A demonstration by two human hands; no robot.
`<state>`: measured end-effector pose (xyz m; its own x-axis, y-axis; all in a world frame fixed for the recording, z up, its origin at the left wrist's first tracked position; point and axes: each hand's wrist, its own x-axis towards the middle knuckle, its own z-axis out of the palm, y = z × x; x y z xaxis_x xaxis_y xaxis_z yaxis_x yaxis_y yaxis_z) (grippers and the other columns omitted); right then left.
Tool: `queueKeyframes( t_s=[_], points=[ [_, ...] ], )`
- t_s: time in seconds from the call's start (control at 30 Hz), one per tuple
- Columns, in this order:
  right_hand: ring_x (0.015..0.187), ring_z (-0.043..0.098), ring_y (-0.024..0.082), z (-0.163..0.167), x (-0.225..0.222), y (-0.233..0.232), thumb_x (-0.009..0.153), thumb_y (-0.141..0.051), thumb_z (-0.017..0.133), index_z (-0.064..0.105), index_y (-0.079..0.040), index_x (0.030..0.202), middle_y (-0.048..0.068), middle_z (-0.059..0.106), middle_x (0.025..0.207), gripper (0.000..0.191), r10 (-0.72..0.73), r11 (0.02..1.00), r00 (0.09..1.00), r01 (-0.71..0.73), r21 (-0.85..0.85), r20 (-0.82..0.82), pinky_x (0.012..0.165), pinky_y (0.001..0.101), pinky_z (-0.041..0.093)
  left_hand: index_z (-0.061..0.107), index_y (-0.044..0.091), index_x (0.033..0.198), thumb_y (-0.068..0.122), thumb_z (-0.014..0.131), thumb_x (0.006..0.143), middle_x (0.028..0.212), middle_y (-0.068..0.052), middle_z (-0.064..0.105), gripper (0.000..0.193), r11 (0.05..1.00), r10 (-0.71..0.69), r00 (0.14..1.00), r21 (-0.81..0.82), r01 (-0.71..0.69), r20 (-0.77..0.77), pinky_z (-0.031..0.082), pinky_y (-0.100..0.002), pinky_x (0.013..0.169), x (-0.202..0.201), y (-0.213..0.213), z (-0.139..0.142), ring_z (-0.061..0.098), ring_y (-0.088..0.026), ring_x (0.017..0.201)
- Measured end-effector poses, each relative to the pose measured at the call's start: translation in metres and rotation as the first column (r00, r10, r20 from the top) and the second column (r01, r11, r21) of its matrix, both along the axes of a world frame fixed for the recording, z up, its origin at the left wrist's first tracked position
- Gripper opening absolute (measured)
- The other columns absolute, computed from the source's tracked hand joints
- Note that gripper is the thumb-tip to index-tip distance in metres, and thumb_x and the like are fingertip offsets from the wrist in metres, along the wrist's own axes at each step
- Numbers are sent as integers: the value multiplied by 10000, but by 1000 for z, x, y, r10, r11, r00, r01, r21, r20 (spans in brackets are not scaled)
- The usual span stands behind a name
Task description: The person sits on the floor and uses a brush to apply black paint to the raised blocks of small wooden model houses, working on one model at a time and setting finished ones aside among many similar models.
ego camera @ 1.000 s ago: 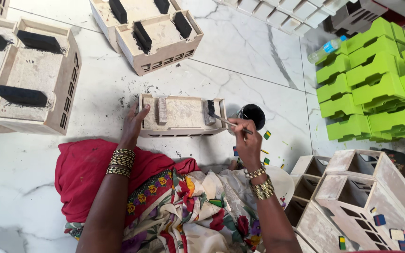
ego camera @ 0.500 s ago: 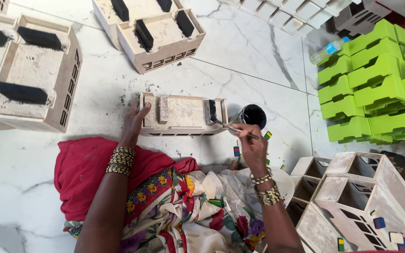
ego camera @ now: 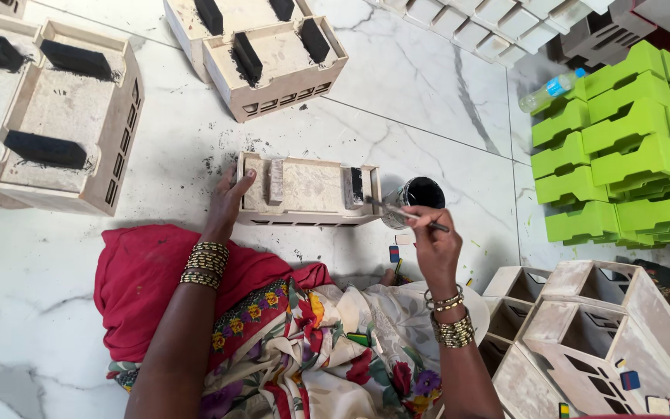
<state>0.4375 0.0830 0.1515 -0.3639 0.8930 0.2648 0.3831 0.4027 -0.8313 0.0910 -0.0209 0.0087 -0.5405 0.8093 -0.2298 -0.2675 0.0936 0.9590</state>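
Note:
A small beige box-shaped tray [ego camera: 308, 188] with two raised blocks inside lies on the marble floor in front of me. My left hand [ego camera: 229, 203] rests on its left end and steadies it. My right hand [ego camera: 433, 245] grips a thin paintbrush [ego camera: 403, 212] whose tip touches the tray's right block, which is partly black. A small can of black paint [ego camera: 419, 194] stands just right of the tray, beside my right hand.
Beige trays with black-painted blocks [ego camera: 63, 132] [ego camera: 277, 54] lie at the left and top. Stacked green trays [ego camera: 630, 147] and a plastic bottle [ego camera: 550, 91] are at the right. Unpainted pale trays [ego camera: 591, 341] pile up at the lower right. My lap holds red and floral cloth [ego camera: 273, 326].
My right hand has shifted slightly lower and to the right while the brush tip stays at the tray's right block. My left hand keeps its hold on the tray's left end.

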Motion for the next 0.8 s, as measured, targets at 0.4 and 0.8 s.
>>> queueKeyframes(
  t_s=[0.4, 0.8],
  points=[
    [1029, 716, 154, -18, -31, 31, 1024, 86, 535, 510, -24, 991, 163, 717, 1189, 118, 144, 987, 982, -134, 86, -123, 904, 257, 610, 336, -115, 1523, 558, 653, 866, 1474, -306, 500, 993, 999, 10, 999, -44, -11, -40, 381, -402, 1143, -3, 7, -12, 496, -354, 1388],
    [980, 709, 155, -23, -46, 35, 1042, 108, 523, 514, -10, 995, 174, 725, 1189, 128, 105, 989, 979, -84, 119, -177, 900, 267, 597, 327, -100, 1529, 542, 656, 874, 1457, -288, 527, 974, 999, 13, 1000, -50, -13, -7, 392, -397, 1134, -1, 6, -10, 522, -341, 1366]
  ],
)
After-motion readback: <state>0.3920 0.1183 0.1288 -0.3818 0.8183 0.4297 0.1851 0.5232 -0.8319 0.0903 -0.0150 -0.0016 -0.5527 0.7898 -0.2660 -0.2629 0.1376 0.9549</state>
